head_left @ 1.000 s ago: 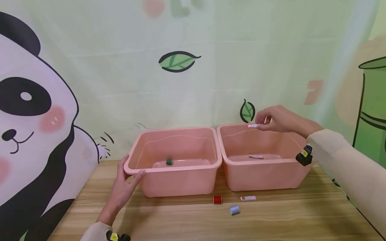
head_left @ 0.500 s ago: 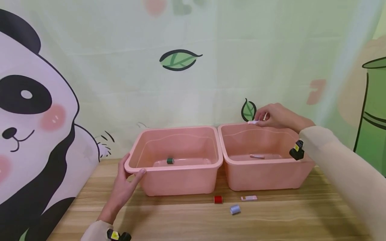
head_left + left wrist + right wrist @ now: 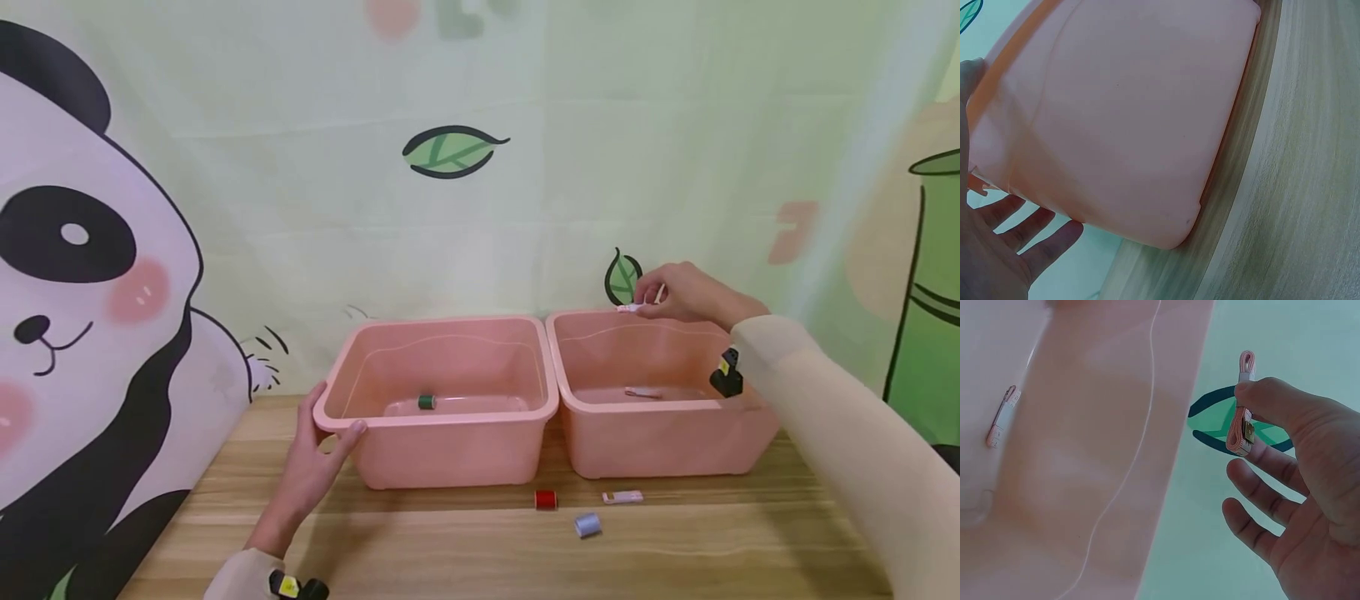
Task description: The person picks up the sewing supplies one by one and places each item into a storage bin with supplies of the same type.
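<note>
My left hand (image 3: 311,467) grips the left front corner of a pink plastic bin (image 3: 450,454), thumb over the rim and fingers along its side. A green thread spool (image 3: 427,402) lies inside that bin. Above the back rim of a second pink bin (image 3: 667,442), my right hand (image 3: 686,292) pinches a folded pink tape measure (image 3: 1242,422) between thumb and fingers. A brass-coloured end piece shows on the tape in the right wrist view. Another folded tape measure (image 3: 1004,417) lies on the floor of that right bin.
On the wooden table (image 3: 450,550) in front of the bins lie a red thread spool (image 3: 546,500), a light blue spool (image 3: 588,525) and a third folded tape measure (image 3: 622,497). A printed cloth backdrop (image 3: 480,242) hangs right behind the bins.
My right wrist and forearm have swung a little to the left, while the hand keeps the tape measure above the right bin's back rim. The left hand stays on its bin.
</note>
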